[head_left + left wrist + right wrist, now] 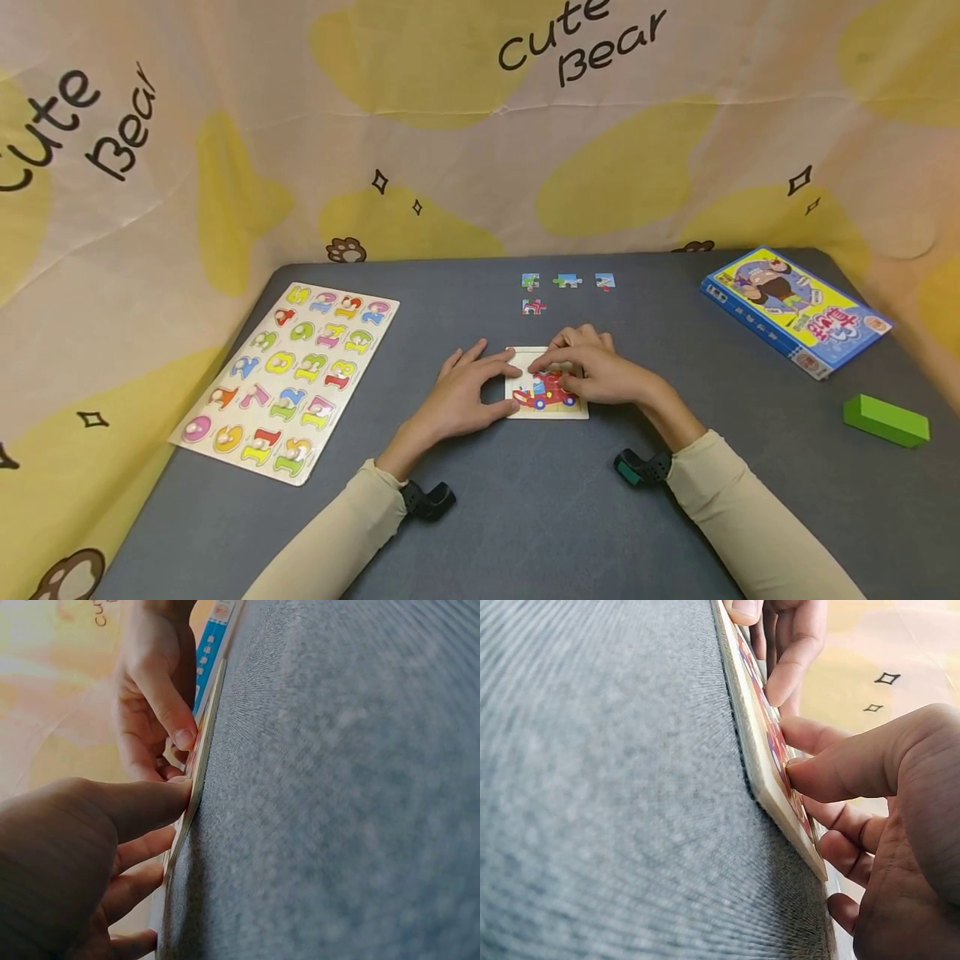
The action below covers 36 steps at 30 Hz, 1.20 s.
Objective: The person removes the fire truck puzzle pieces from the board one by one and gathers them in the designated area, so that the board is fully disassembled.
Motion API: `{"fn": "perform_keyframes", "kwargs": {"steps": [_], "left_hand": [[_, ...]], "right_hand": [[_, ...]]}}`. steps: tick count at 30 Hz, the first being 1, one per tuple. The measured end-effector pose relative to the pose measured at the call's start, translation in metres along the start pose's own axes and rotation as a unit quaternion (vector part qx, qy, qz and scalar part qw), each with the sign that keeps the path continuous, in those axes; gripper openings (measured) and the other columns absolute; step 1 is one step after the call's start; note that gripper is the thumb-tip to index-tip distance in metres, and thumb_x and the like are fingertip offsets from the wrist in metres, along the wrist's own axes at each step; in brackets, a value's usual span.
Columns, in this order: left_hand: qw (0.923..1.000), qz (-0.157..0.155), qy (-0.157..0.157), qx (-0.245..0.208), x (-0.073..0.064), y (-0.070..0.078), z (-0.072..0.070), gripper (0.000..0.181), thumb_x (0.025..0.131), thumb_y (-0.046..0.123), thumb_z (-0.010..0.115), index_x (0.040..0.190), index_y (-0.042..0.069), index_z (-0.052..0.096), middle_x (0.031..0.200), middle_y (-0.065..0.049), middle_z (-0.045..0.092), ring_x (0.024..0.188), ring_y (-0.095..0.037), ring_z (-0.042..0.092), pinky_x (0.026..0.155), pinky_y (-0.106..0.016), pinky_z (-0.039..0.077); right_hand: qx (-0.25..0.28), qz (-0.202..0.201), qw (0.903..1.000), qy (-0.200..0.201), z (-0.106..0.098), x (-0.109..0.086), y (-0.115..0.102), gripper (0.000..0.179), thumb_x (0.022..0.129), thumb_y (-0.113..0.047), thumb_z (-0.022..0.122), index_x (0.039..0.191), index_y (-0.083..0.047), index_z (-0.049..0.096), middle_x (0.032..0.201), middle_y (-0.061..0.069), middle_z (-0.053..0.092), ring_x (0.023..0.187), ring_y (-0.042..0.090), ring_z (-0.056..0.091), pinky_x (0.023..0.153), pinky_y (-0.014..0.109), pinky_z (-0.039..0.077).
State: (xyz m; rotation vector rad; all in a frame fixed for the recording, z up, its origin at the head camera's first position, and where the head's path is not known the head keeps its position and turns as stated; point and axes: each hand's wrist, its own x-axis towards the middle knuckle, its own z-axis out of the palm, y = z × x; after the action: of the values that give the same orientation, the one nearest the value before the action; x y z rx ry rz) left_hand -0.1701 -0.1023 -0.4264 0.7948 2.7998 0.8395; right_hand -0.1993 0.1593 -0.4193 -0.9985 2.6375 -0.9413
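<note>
Uneven pressure risk

The small, pale-framed, rectangular red-vehicle puzzle board (547, 415) lies mid-scene. The left hand (467, 397), fingers spread, touches its left edge; the right hand (597, 369) touches the picture with bent fingers, any pinch unclear. Lopsided pressing could slide it.

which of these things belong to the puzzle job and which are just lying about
Likely part of the job:
red-vehicle puzzle board
four loose puzzle pieces beyond it

Apparently just lying about:
number board
blue-and-yellow box
green block
</note>
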Motion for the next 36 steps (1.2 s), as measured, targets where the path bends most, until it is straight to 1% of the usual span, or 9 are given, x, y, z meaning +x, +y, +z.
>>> {"fn": "perform_keyframes", "kwargs": {"steps": [11, 21, 25, 30, 36], "left_hand": [[0.9998, 0.006, 0.02, 0.0, -0.0004, 0.0017, -0.0016, 0.04, 0.089, 0.037, 0.078, 0.125, 0.021, 0.072, 0.154, -0.001, 0.054, 0.155, -0.038, 0.028, 0.122, -0.065, 0.015], [0.9999, -0.003, 0.01, 0.002, -0.0006, 0.0004, -0.0006, 0.041, 0.089, 0.039, 0.077, 0.127, 0.023, 0.072, 0.155, 0.001, 0.052, 0.156, -0.035, 0.026, 0.123, -0.063, 0.014], [0.9999, -0.003, 0.011, 0.002, 0.0001, -0.0002, 0.0002, 0.041, 0.089, 0.039, 0.077, 0.127, 0.022, 0.072, 0.155, 0.002, 0.052, 0.156, -0.035, 0.026, 0.123, -0.063, 0.013], [0.9999, 0.0, 0.013, 0.001, 0.0012, -0.0006, 0.0009, 0.042, 0.089, 0.04, 0.077, 0.127, 0.023, 0.072, 0.155, 0.002, 0.052, 0.156, -0.035, 0.027, 0.123, -0.063, 0.013], [0.9999, 0.002, 0.014, -0.003, 0.0011, 0.0004, 0.0007, 0.042, 0.089, 0.041, 0.077, 0.127, 0.022, 0.072, 0.155, 0.001, 0.052, 0.156, -0.035, 0.026, 0.123, -0.063, 0.013]], "right_hand": [[0.01, 0.002, 0.9999, 0.0, 0.0003, 0.0025, -0.0007, 0.042, 0.088, -0.001, 0.06, 0.119, -0.026, 0.075, 0.107, 0.0, 0.056, 0.102, 0.023, 0.034, 0.084, 0.045, 0.014], [0.018, 0.013, 0.9997, 0.006, 0.0025, 0.0021, 0.0014, 0.043, 0.086, -0.002, 0.062, 0.117, -0.03, 0.075, 0.11, -0.001, 0.056, 0.103, 0.022, 0.034, 0.084, 0.045, 0.015], [0.02, 0.015, 0.9997, 0.004, 0.0017, 0.0023, 0.0005, 0.042, 0.087, -0.002, 0.062, 0.117, -0.029, 0.075, 0.111, 0.0, 0.057, 0.103, 0.023, 0.035, 0.085, 0.046, 0.015], [0.03, 0.006, 0.9995, 0.006, -0.0005, 0.0013, -0.0008, 0.041, 0.087, -0.001, 0.062, 0.117, -0.026, 0.075, 0.11, 0.0, 0.06, 0.103, 0.022, 0.035, 0.085, 0.047, 0.016], [0.035, -0.005, 0.9993, 0.009, -0.0011, 0.0004, 0.0005, 0.043, 0.086, 0.001, 0.063, 0.117, -0.025, 0.075, 0.108, -0.002, 0.064, 0.1, 0.02, 0.037, 0.082, 0.044, 0.017]]}}
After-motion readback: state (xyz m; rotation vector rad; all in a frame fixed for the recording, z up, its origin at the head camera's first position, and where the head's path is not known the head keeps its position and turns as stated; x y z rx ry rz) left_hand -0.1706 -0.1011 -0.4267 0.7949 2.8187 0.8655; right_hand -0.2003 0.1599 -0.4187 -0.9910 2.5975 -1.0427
